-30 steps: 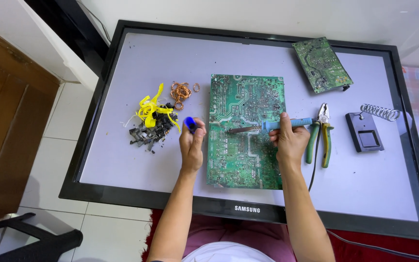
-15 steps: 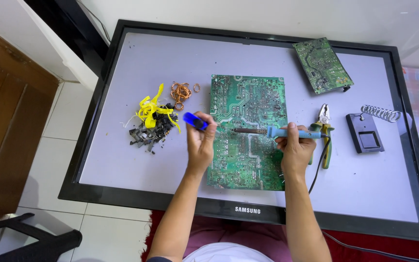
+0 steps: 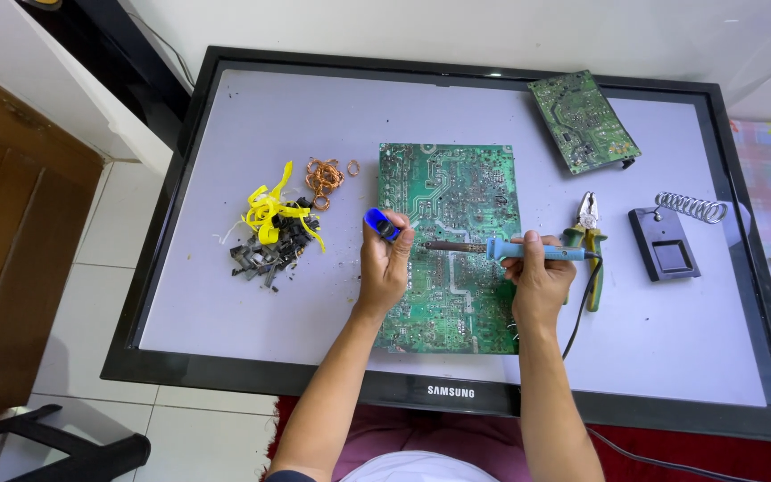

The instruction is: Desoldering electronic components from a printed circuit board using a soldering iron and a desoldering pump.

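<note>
A large green circuit board [image 3: 452, 192] lies flat on a flat screen panel [image 3: 225, 116] used as a work surface. My right hand [image 3: 539, 278] grips a soldering iron with a blue handle [image 3: 537, 253]; its metal tip [image 3: 443, 246] points left over the board's middle. My left hand [image 3: 385, 263] rests at the board's left edge and holds a small blue tool [image 3: 379, 223], lifted a little above the panel.
A heap of yellow strips and dark parts [image 3: 271, 234] and copper wire coils [image 3: 325, 176] lie left of the board. Green-handled pliers [image 3: 589, 241], a black soldering stand with a spring [image 3: 671, 241] and a second green board [image 3: 584, 120] sit to the right.
My left hand has lifted and turned the blue tool, which now shows more fully. The right hand with the soldering iron has shifted slightly right and steadied over the board.
</note>
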